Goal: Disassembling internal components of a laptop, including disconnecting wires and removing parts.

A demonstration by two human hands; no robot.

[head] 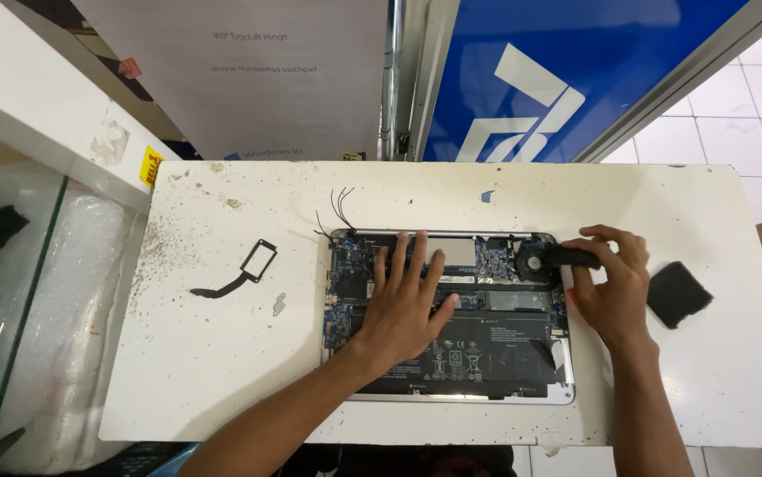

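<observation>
White and speckled with grime, the bench (222, 371) carries an opened laptop (448, 318), bottom cover off, lying near its middle. My left hand (406, 305) rests flat on the boards and black battery (487, 349), fingers spread, gripping nothing. My right hand (612, 287) has its grip pressed around a dark brush-like tool (571, 257), though I can't tell exactly what it is, with its tip at the round cooling fan (535, 263) in the laptop's upper right corner. I judge the fan light and fragile, its blades thin; the laptop is best steadied by its stiff metal edge or the battery, not the bare blue circuit board (346, 291). A black pad (678, 294) lies just right of my hand; a loose black frame with ribbon cable (241, 272) sits well to the left.
</observation>
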